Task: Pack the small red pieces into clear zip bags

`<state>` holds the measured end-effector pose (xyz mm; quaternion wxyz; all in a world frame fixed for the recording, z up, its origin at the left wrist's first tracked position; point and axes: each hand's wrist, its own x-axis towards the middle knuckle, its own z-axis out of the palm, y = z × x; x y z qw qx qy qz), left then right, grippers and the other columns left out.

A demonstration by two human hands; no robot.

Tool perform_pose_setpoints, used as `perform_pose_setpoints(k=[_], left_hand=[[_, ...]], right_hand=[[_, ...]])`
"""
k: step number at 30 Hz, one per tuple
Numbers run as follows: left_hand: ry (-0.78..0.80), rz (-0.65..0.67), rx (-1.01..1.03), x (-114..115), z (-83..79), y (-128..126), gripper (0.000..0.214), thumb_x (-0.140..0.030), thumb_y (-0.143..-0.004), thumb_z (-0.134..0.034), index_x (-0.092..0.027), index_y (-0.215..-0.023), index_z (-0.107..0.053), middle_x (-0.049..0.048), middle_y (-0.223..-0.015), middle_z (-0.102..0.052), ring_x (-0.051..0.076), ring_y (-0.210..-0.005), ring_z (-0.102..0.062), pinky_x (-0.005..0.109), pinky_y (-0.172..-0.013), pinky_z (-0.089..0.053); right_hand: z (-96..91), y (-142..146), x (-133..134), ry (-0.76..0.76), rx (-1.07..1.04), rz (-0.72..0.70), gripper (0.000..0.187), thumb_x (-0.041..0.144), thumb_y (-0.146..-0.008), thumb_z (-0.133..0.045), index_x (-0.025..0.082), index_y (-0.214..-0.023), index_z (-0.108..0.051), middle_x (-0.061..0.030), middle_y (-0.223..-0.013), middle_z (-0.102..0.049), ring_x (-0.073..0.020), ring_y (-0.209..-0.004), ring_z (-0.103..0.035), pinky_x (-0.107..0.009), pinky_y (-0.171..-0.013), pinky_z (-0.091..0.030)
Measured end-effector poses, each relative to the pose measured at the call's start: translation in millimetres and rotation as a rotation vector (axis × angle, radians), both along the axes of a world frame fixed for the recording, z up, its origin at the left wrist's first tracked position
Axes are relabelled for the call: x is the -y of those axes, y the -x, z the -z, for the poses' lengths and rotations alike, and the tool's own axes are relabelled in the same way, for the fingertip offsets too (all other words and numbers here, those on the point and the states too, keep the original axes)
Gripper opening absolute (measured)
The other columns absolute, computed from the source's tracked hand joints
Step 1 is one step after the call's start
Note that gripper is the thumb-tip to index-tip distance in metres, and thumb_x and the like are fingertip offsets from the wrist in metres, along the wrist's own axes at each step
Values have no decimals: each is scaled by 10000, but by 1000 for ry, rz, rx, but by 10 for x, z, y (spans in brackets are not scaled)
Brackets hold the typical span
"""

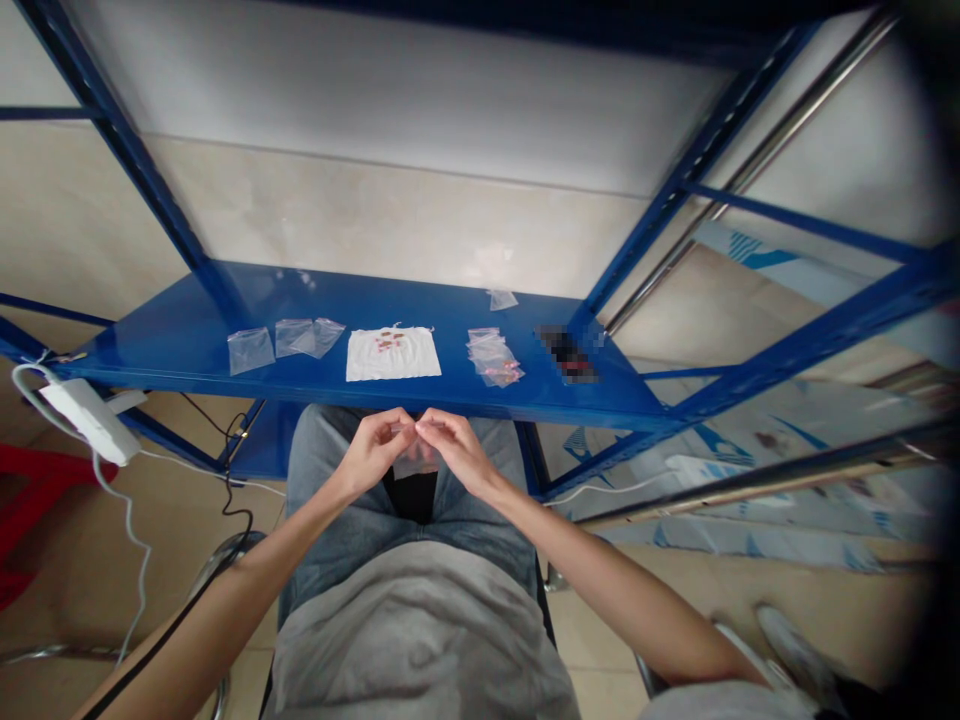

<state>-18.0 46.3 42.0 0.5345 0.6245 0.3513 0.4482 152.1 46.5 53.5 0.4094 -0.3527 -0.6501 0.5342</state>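
Note:
My left hand (375, 448) and my right hand (456, 447) meet over my lap, just below the front edge of a blue metal shelf (187, 340). Both pinch the top edge of a small clear plastic bag (415, 460) that hangs between them. On the shelf lies a white sheet (393, 354) with small red pieces on it. A pile of filled clear bags (493, 358) sits to its right. Flat clear bags (250, 349) lie to its left.
One clear bag (502, 298) lies farther back on the shelf. A white power strip (88, 420) with a cable hangs at the shelf's left end. Blue rack posts (142, 170) rise on both sides. A dark, blurred object (568, 355) sits at the shelf's right.

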Motion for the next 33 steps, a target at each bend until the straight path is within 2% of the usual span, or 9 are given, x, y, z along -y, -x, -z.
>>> perform_pose_setpoints(k=[3, 7, 14, 22, 29, 33], left_hand=[[4, -3, -11, 7, -25, 17, 313, -414, -894, -583, -133, -758, -611, 21, -658, -637, 121, -601, -555, 223, -595, -409], [33, -49, 65, 11, -37, 13, 309, -420, -898, -575, -144, -762, -599, 10, -672, -627, 118, -610, -543, 223, -607, -410], [5, -198, 67, -37, 23, -5, 322, -437, -854, -632, -141, -729, -612, 5, -652, -608, 114, -594, -529, 223, -594, -404], [-6, -91, -3, -16, 21, -16, 308, -414, -879, -602, -127, -769, -629, 36, -711, -657, 132, -641, -575, 230, -613, -436], [-58, -103, -51, 19, 12, -24, 313, -411, -901, -572, -138, -754, -620, 18, -664, -626, 121, -604, -542, 223, -592, -418], [-89, -82, -82, 48, -26, -42, 333, -403, -922, -538, -148, -719, -607, 11, -639, -603, 121, -596, -527, 225, -588, -412]], right_hand=[[-42, 2, 5, -2, -10, -30, 358, 452, -930, -507, 167, -721, -561, 15, -633, -538, -110, -586, -470, -231, -570, -368], [-53, -12, -13, 8, -55, 2, 363, 455, -917, -532, 168, -696, -558, 16, -621, -529, -107, -574, -465, -235, -569, -372], [49, -28, -119, 111, -74, 70, 411, 508, -866, -589, 137, -712, -670, -51, -662, -674, -133, -563, -563, -261, -580, -426], [76, -73, -139, 109, -82, -10, 367, 502, -867, -602, 147, -812, -680, -42, -719, -699, -142, -621, -628, -239, -579, -452], [57, -99, -154, 118, -40, 67, 360, 471, -845, -624, 128, -756, -685, -59, -625, -695, -150, -552, -637, -235, -538, -427], [-45, -158, -177, 24, 8, 116, 319, 437, -847, -617, 146, -720, -655, -42, -612, -680, -150, -550, -634, -242, -549, -451]])
